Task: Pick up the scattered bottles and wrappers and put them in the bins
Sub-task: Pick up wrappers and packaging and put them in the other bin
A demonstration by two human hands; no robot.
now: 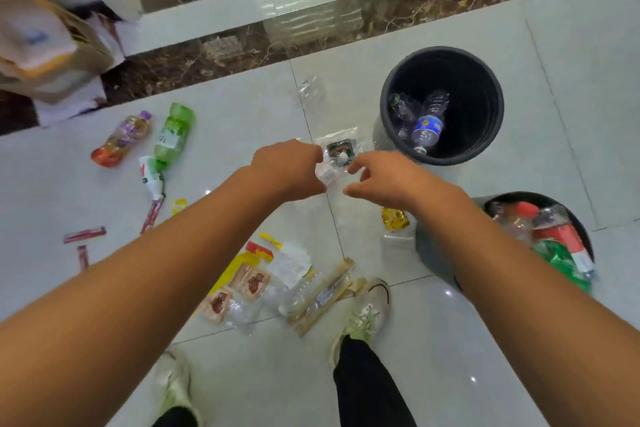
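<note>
— Clear wrapper (341, 149), up off the floor (242, 114) between both hands, just beside the far bin (385, 104) but not over it yet.
— Held how?
— Looks gripped at its left edge by the left hand (292, 166), fingers curled under and mostly hidden. Right hand (384, 180) loosely curled, thumb spread, fingertips (351, 168) at the wrapper's right edge; cannot tell whether pinching.
— Risks?
— Probably a flutter short of the rim: light, floppy film, easily let go too early. Wrong bin too: only clear bottles in the far bin, mixed packaging in the near bin (429, 246). Plenty left as well: green bottle (175, 132), tea bottle (121, 140), wrapper pile (273, 274) right by the shoes (363, 315), easy to tread on.
</note>
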